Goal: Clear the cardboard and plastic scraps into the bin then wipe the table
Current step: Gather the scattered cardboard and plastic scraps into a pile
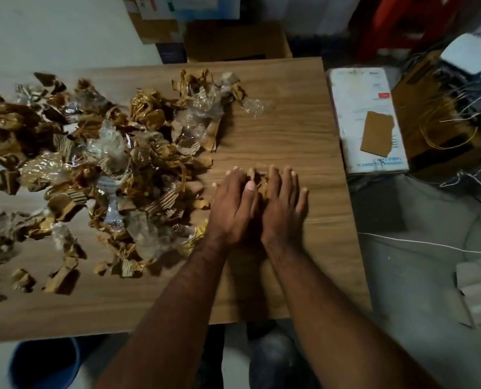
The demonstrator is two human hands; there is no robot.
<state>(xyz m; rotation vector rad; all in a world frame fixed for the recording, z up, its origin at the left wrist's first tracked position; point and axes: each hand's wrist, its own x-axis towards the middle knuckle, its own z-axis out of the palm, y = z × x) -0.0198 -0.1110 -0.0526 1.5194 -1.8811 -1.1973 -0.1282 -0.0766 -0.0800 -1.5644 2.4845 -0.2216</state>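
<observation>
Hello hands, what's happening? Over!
Left hand and right hand cupped around few brown cardboard scraps. Big cardboard-and-plastic scrap pile remains. Blue bin below table edge.

Two bare forearms reach in from the near edge, no sleeves showing on either. The left hand (233,209) and right hand (282,209) carry no gloves, rings, watch or bands (fingernails short and pale). Faint blur softens the fingertips.

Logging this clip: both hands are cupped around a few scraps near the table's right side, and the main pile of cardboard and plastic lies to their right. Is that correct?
Not quite. The head view shows the main pile of cardboard and plastic to the left of the hands, not the right. The left hand and right hand do cup a few scraps near the table's right side.
</observation>
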